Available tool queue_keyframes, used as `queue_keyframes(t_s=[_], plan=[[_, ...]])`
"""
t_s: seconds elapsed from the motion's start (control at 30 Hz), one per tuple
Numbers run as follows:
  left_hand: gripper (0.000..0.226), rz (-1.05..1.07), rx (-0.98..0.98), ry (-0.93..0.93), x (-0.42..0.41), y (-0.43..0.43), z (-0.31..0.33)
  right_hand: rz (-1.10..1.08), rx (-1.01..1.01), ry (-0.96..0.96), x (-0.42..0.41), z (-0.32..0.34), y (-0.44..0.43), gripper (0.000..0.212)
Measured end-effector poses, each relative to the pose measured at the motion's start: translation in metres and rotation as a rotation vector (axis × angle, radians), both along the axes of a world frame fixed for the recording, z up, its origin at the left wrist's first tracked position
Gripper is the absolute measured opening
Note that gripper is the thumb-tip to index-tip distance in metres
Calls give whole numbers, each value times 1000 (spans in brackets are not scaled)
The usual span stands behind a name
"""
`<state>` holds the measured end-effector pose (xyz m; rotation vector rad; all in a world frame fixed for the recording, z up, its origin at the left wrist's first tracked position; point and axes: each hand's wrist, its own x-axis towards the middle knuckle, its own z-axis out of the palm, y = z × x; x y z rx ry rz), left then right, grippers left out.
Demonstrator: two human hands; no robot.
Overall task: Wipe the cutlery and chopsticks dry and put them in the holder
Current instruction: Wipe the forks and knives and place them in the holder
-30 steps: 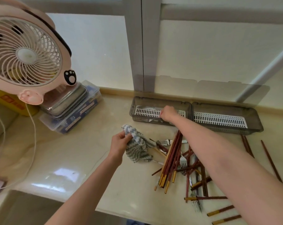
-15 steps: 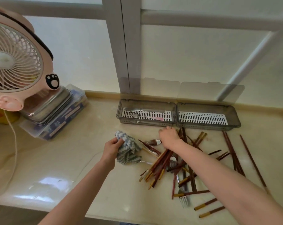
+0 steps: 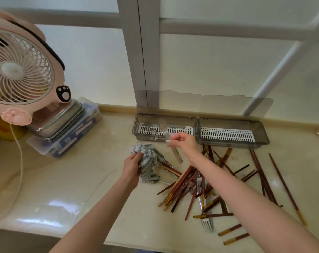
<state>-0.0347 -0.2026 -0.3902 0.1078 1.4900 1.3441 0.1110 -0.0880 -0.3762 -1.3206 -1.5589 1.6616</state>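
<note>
My left hand (image 3: 132, 167) grips a crumpled grey-and-white striped cloth (image 3: 148, 163) above the counter. To its right, my right hand (image 3: 184, 143) pinches a blurred piece of cutlery (image 3: 177, 156) whose pale speckled handle hangs down. It is lifted just in front of the grey two-part holder (image 3: 198, 128). A fork (image 3: 151, 129) lies on the white grate of the holder's left compartment; the right compartment (image 3: 228, 134) shows only its grate. Brown chopsticks with gold tips (image 3: 184, 181) lie scattered on the counter, with forks (image 3: 207, 225) among them.
A pink desk fan (image 3: 21, 70) stands at the left, its cable (image 3: 19, 161) trailing over the counter. Stacked metal trays on a clear plastic box (image 3: 67, 132) sit behind it. Frosted window panes rise behind the holder. The counter's front edge (image 3: 45, 232) runs below my arms.
My right hand left the holder's left compartment, came back to the pile, and now holds a piece of cutlery lifted off the counter. The left hand keeps the cloth.
</note>
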Motion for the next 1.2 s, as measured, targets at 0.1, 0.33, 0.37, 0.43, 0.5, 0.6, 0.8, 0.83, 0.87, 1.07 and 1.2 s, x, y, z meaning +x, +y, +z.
queue_keyframes(t_s=[0.1,0.33,0.37,0.43,0.5,0.6,0.8,0.83,0.87,1.07,1.2], plan=[[18,29,48,20,8,11,8,147,-83,24,-17,11,-24,6],[16,-8,-40,234,4,22,19,67,-217,64,-23,-3,-48,10],[13,5,-53,233,2,23,19,62,-243,79,-22,0,-50,10],[3,2,-68,249,-4,27,19,79,-256,73,-20,5,-50,12],[12,50,-94,259,-15,29,19,130,-244,23,-15,9,-49,12],[24,128,-124,270,-43,28,20,132,-250,0,-2,12,-51,6],[13,-217,24,126,-14,22,17,-80,-193,181,-15,16,-49,7],[13,-223,57,91,-7,22,16,-82,-179,182,-20,14,-51,6],[14,-219,72,69,-3,22,15,-72,-170,187,-23,13,-53,6],[13,-13,45,16,-17,22,15,353,-420,438,-1,-3,-60,55],[13,45,86,-73,-16,21,20,384,-497,561,4,-7,-62,57]])
